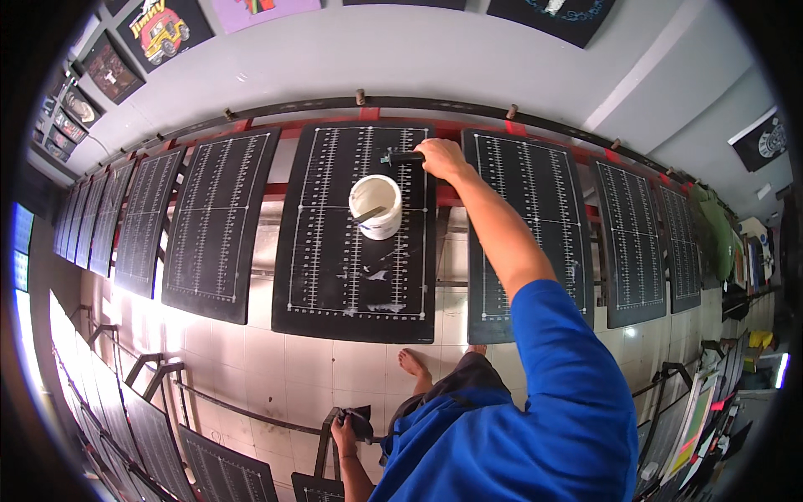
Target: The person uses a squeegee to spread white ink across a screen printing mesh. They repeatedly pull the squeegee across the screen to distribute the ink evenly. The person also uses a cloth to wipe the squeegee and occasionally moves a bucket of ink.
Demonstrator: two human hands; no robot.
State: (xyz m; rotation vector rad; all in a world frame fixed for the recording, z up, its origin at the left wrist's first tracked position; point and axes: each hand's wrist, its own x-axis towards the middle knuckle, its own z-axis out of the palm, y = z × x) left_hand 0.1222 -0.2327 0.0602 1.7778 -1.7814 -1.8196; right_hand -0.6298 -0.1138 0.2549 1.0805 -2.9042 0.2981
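Observation:
My right hand (441, 159) reaches out to the far edge of a black printing board (335, 276) marked with white ruler scales. Its fingers are closed on a short black cylindrical tool (406, 157) with a small pale end; its exact kind is unclear. Just nearer to me stands a white plastic tub (387, 224) on the board, with a flat blade-like strip (370, 215) leaning in it. Down by my left side, my left hand (344, 437) is closed on a dark, cloth-like piece (360, 422), beside a metal frame post.
More marked boards, such as one to the left (222, 226) and one to the right (529, 234), line a red and black rail (401, 105) along the wall. Another row of boards (226, 468) lies behind me. Below is a tiled floor (293, 368).

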